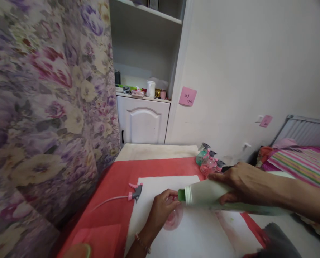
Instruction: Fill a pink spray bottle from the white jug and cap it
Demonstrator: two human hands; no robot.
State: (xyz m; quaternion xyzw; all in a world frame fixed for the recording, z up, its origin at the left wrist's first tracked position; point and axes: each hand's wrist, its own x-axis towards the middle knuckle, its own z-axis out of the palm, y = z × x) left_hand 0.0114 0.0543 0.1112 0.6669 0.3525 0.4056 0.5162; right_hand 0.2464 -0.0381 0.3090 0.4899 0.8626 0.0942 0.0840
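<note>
My left hand point(162, 205), closed, grips the neck of a clear pink spray bottle point(173, 220) that stands on white paper point(196, 236). In my right hand point(236, 182) is a large pale green bottle point(203, 193), tipped nearly level. Its uncapped mouth points left, close to the small bottle's neck; my left fingers partly hide that neck, and I cannot tell whether the two touch. Any liquid passing between them cannot be made out. Left of my hands, a pink and grey trigger sprayer head point(136, 193) lies with its thin tube stretched out over the red cloth point(108, 202).
Spray bottles, one green point(202, 157) and others pink point(208, 165), stand at the table's far right corner. Bottom left lies a blurred round thing with a green rim point(88, 250). A floral curtain point(76, 107) hangs left; a bed point(305, 161) is at right.
</note>
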